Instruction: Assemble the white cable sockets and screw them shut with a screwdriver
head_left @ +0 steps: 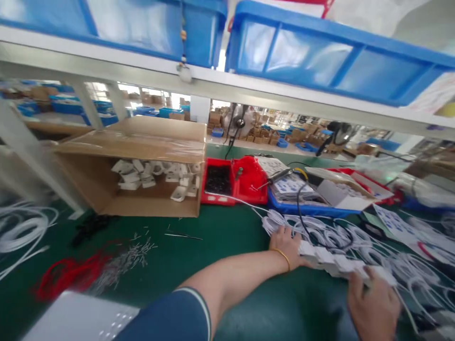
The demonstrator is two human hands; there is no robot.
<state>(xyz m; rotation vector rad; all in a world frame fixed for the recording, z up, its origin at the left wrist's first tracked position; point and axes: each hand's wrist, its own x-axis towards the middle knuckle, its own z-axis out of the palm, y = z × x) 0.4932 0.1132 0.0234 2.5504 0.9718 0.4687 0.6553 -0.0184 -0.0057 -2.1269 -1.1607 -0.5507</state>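
Note:
A row of white box-like plastic pieces point(334, 261) lies between my hands on the green work surface, beside coiled white cables point(320, 229). My left hand point(286, 247), with a yellow bangle at the wrist, is closed around the left end of the row. Its fingertips reach the edge of the cable coils. My right hand point(375, 305) is closed over the row's right end, thumb and fingers on the pieces; it is slightly blurred. The undersides of the pieces are hidden.
An open cardboard box point(152, 206) holds white plastic parts. Red bins point(218, 199) and a blue tray point(302, 209) stand behind the cables. Red wire point(76, 274) and small metal pins point(131, 258) lie left. A shelf beam point(149, 78) with blue crates point(320, 52) crosses above.

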